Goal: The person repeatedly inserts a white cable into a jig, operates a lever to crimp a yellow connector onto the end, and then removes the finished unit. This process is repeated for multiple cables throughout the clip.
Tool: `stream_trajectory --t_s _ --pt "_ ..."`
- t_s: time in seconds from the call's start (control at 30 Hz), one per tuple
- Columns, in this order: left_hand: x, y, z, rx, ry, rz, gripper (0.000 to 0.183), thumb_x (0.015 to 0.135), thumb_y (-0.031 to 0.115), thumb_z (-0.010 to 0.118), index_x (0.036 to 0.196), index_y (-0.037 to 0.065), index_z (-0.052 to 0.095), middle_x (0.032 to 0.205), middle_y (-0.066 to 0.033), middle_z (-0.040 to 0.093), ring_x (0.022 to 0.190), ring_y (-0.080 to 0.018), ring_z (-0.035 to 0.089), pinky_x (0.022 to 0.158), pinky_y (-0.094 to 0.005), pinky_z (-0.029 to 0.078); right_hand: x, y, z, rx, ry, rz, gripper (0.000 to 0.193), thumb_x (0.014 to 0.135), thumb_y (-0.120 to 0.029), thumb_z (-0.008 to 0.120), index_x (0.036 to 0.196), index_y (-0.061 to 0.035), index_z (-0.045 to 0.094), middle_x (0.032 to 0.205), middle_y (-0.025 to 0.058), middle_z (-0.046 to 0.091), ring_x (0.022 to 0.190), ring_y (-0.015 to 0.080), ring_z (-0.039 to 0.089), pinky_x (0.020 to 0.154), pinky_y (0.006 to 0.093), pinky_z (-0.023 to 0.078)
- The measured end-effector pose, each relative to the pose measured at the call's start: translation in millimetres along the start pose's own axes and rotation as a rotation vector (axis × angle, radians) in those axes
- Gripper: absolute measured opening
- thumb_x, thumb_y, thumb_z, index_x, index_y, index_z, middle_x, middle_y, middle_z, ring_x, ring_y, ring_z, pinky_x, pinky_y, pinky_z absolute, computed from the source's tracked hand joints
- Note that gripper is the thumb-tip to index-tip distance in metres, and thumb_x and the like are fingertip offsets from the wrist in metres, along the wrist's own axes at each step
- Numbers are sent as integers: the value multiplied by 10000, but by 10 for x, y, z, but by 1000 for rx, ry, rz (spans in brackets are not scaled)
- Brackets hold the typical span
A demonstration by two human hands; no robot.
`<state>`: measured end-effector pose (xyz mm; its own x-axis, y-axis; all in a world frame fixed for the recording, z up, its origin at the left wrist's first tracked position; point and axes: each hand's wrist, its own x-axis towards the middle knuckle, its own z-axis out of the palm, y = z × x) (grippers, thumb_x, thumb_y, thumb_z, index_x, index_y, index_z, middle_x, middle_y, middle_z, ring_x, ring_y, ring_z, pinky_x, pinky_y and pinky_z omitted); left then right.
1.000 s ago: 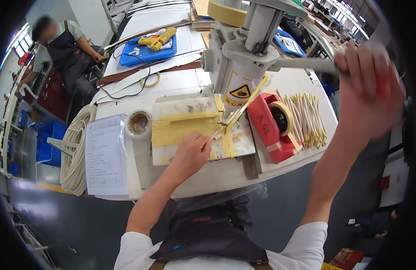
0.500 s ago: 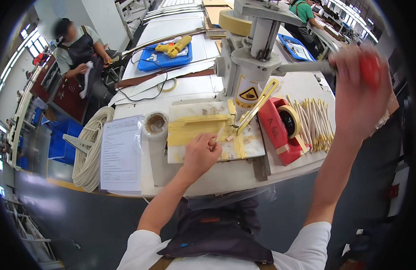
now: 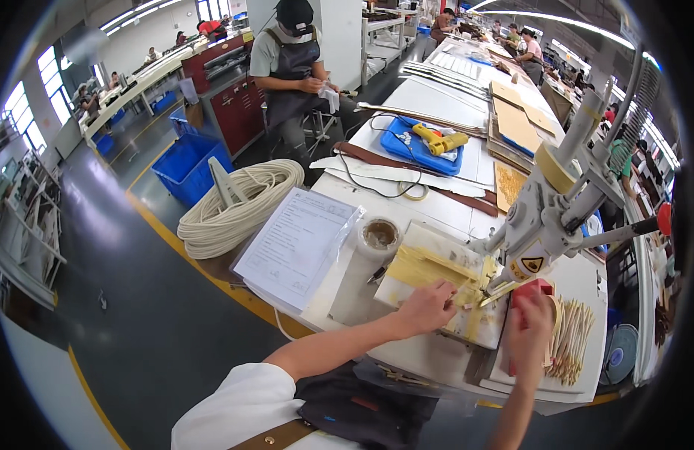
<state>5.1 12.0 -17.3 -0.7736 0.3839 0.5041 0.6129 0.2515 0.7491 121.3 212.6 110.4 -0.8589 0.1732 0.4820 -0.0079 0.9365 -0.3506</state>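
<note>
My left hand [image 3: 428,306] is closed in a pinch over the white block [image 3: 407,292] with yellow tape on it. What shows at its fingertips is tiny; it looks like the end of a pale cord. Just beyond stands the grey hand press [image 3: 538,225], its lower tip close to those fingers. My right hand [image 3: 532,330] is in front of the red tape dispenser [image 3: 538,288], its fingers partly bent and blurred. Whether it touches the dispenser or grips anything is unclear. Free of any hand is the press's red lever knob [image 3: 665,218].
Pale cords with yellow tips [image 3: 570,341] lie right of the dispenser. Left of the block are a jar [image 3: 379,236], a printed sheet [image 3: 298,247] and a coil of cord [image 3: 245,202]. A blue tray [image 3: 395,135] holds a yellow glue gun [image 3: 440,140]. A seated co-worker [image 3: 294,75] is beyond.
My right hand has let go of the red lever knob and come down beside the tape dispenser. The view has swung left. My left hand stays by the press tip.
</note>
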Motion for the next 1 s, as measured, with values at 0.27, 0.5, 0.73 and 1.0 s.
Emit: stream_trajectory --t_s 0.27,0.5,0.73,1.0 --pt "63 65 -100 -18 -39 -8 220 839 96 694 1034 13 636 863 -147 657 708 -310 677 653 -411 558 -51 290 870 -6 -142 -57 347 792 6 639 1122 -7 743 1447 288 491 1338 468 474 1115 486 432" --pt "10 20 -87 11 -27 -32 218 842 105 698 1030 12 636 851 -146 655 713 -310 684 660 -411 562 85 267 880 64 -160 2 246 766 -1 664 1009 23 698 1369 229 567 1304 415 515 1072 469 465" --pt "23 -4 -39 27 1 -7 236 834 95 711 1051 9 672 834 -158 687 701 -291 703 640 -384 571 15 308 881 33 -7 -52 235 765 -6 693 999 -12 671 1212 153 678 1214 369 589 1022 449 497" --pt "113 141 -144 7 2 -69 184 813 29 726 988 -25 713 755 -80 678 585 -115 598 566 -267 502 -181 199 466 54 282 -319 190 740 5 747 908 -49 676 975 86 710 933 259 699 820 382 568"
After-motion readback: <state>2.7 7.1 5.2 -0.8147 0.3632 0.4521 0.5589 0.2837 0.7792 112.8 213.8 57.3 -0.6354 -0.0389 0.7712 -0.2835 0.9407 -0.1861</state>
